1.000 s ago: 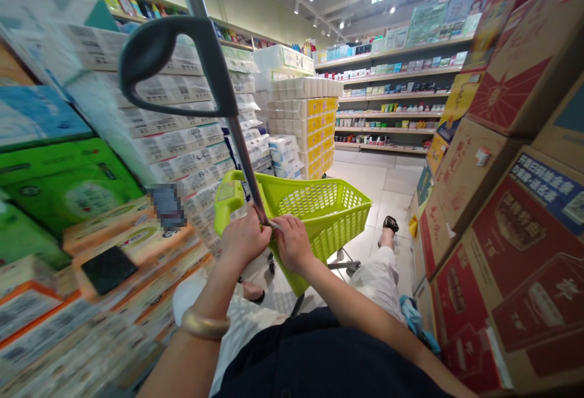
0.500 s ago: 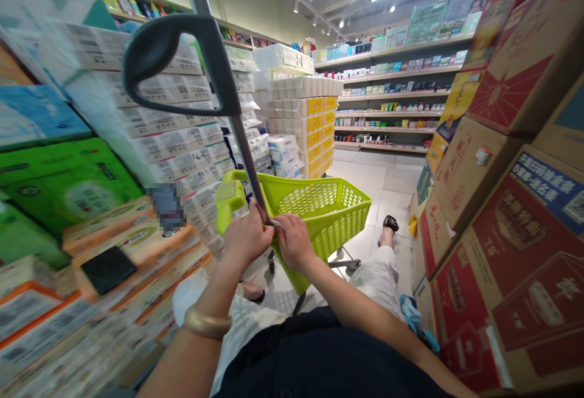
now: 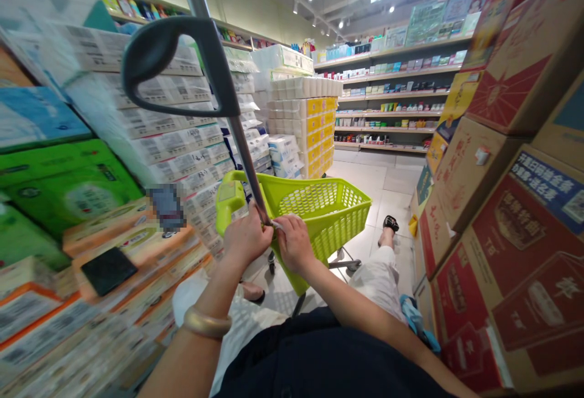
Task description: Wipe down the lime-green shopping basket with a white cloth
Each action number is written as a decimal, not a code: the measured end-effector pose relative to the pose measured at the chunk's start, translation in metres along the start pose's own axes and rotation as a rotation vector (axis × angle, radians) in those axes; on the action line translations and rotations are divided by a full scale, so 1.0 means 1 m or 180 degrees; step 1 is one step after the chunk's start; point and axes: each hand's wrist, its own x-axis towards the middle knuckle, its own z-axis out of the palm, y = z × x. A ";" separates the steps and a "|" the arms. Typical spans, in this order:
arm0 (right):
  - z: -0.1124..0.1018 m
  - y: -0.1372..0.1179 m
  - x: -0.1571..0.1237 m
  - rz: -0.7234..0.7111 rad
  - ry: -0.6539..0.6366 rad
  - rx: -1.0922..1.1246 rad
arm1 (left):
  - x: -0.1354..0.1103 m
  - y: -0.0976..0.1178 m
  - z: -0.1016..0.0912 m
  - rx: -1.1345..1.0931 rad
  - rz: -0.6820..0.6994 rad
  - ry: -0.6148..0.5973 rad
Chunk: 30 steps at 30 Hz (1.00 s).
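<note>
Handle pole (image 3: 243,154) is gripped at its base by 2 clenched hands, left hand (image 3: 246,238) and right hand (image 3: 294,243) side by side, right where it's joined to the green basket cart (image 3: 328,209) on the floor.

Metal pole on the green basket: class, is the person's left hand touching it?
Touching. The head view shows the left hand closed around the metal pole just above the green basket rim, with no gap.

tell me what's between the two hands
The metal handle rod, where it meets the green basket; left hand and right hand grip its base. Head view.
</note>
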 end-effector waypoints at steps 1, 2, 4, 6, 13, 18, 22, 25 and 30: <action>-0.001 0.003 -0.001 -0.0043 -0.0037 0.0006 | 0.000 0.000 0.000 -0.0002 0.0002 0.0000; -0.003 0.010 -0.002 -0.0053 -0.0060 -0.0005 | 0.000 0.000 0.000 -0.0006 0.0001 -0.0006; -0.006 0.027 -0.005 0.0065 -0.0007 -0.0093 | 0.000 0.000 -0.001 -0.0015 -0.0013 -0.0032; -0.009 0.042 -0.008 0.0324 0.0137 -0.0231 | 0.000 0.001 -0.003 -0.0011 -0.0019 -0.0068; -0.003 0.014 -0.003 0.0246 0.0158 -0.0050 | 0.000 0.002 -0.003 0.0045 -0.0041 -0.0051; -0.007 0.014 -0.005 -0.0103 -0.0020 0.0048 | 0.000 0.001 -0.001 0.0041 -0.0008 -0.0024; -0.013 0.045 -0.009 0.0369 0.0203 -0.0230 | 0.001 0.001 -0.002 0.0017 0.0008 -0.0050; -0.012 0.043 -0.007 0.0569 0.0235 -0.0301 | 0.001 0.003 -0.003 0.0004 0.0007 -0.0055; -0.004 0.007 0.001 0.0014 -0.0030 0.0004 | 0.002 0.003 -0.001 0.0007 -0.0007 -0.0021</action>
